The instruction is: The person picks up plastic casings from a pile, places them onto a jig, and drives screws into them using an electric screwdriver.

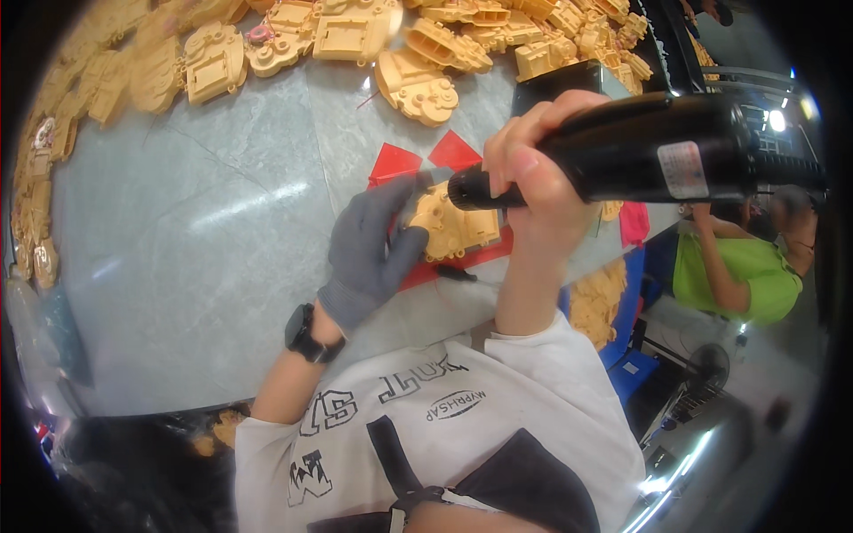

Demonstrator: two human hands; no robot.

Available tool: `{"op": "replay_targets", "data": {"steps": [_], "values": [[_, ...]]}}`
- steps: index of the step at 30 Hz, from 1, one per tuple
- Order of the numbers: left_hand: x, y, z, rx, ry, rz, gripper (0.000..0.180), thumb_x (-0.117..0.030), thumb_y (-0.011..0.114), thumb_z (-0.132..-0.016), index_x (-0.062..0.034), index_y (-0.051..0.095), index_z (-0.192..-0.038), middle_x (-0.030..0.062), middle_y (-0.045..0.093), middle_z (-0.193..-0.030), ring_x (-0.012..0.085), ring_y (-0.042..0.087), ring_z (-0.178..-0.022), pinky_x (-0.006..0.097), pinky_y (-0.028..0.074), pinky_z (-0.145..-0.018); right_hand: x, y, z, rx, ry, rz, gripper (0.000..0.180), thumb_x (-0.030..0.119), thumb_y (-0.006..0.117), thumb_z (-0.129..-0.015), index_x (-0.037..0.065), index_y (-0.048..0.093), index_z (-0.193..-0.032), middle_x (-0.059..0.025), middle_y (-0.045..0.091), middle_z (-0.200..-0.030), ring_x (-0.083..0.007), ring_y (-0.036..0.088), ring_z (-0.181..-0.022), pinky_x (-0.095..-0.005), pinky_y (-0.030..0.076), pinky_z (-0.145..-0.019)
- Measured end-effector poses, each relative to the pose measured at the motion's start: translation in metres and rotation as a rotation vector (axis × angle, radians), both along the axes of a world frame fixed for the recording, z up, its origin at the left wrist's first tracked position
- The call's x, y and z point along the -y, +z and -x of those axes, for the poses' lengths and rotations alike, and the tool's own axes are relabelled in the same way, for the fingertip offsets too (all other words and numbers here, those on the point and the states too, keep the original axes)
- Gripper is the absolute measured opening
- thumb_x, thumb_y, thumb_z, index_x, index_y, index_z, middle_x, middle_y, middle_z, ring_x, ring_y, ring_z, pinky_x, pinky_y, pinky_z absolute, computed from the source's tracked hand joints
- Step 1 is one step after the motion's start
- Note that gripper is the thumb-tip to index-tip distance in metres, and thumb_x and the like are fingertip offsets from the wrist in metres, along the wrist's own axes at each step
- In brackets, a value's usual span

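My left hand (pixel 366 244), in a grey glove, grips the left edge of a yellow plastic housing (pixel 455 229) with small round bosses. The housing lies on the table over red patches (pixel 394 165). Bare and closed, my right hand (pixel 549 182) is wrapped round a black electric screwdriver (pixel 635 147), held slanting above the table. Its dark ribbed nose (pixel 471 188) is over the housing's upper part; the bit tip cannot be made out. A small black object (pixel 457 274) rests just below the housing.
Yellow plastic housings are heaped along the far (pixel 355 31) and left (pixel 40 204) sides of the grey table (pixel 204 266). A dark box (pixel 573 82) stands behind my right hand. More yellow parts (pixel 597 302) sit in a blue bin (pixel 626 302) at right. A person in green (pixel 737 275) is beyond.
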State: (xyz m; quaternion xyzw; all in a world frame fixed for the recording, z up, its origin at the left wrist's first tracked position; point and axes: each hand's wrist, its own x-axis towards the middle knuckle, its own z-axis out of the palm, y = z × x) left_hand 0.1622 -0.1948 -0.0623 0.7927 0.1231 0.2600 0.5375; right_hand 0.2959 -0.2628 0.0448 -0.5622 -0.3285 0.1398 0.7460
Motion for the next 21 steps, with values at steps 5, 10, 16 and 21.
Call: {"op": "replay_targets", "data": {"steps": [5, 10, 16, 21], "values": [[0.000, -0.001, 0.000, -0.018, -0.008, 0.007, 0.043, -0.015, 0.058, -0.079, 0.0000, 0.047, -0.118, 0.0153, 0.057, -0.102, 0.0247, 0.056, -0.086, 0.032, 0.045, -0.076, -0.001, -0.002, -0.001, 0.001, -0.003, 0.025, 0.021, -0.004, 0.058, -0.064, 0.001, 0.049, -0.082, -0.0037, 0.053, -0.064, -0.0086, 0.049, -0.052, -0.0216, 0.042, -0.049], [0.004, -0.003, 0.000, -0.012, -0.003, 0.004, 0.043, -0.015, 0.058, -0.079, -0.0003, 0.047, -0.118, 0.0153, 0.057, -0.102, 0.0252, 0.056, -0.087, 0.032, 0.045, -0.076, 0.003, -0.005, -0.006, -0.063, 0.015, -0.024, 0.023, -0.004, 0.057, -0.066, 0.001, 0.048, -0.087, -0.0047, 0.053, -0.063, -0.0094, 0.050, -0.051, -0.0219, 0.042, -0.048], [0.018, 0.011, -0.013, -0.034, 0.040, 0.017, 0.047, -0.021, 0.063, -0.075, -0.0038, 0.048, -0.116, 0.0156, 0.056, -0.103, 0.0328, 0.052, -0.094, 0.037, 0.044, -0.079, 0.039, 0.014, -0.002, -0.009, 0.141, -0.310, 0.038, 0.005, 0.049, -0.069, 0.003, 0.045, -0.107, -0.0042, 0.045, -0.064, -0.0149, 0.045, -0.052, -0.0321, 0.039, -0.058], [0.019, 0.021, -0.010, -0.330, 0.154, 0.250, 0.048, -0.014, 0.063, -0.069, -0.0076, 0.050, -0.115, 0.0151, 0.056, -0.102, 0.0293, 0.056, -0.090, 0.036, 0.045, -0.077, 0.040, 0.049, 0.050, -0.236, 0.951, -0.627, 0.010, 0.007, 0.054, -0.084, 0.007, 0.049, -0.092, -0.0159, 0.064, -0.087, -0.0251, 0.057, -0.054, -0.0343, 0.047, -0.051]]}}
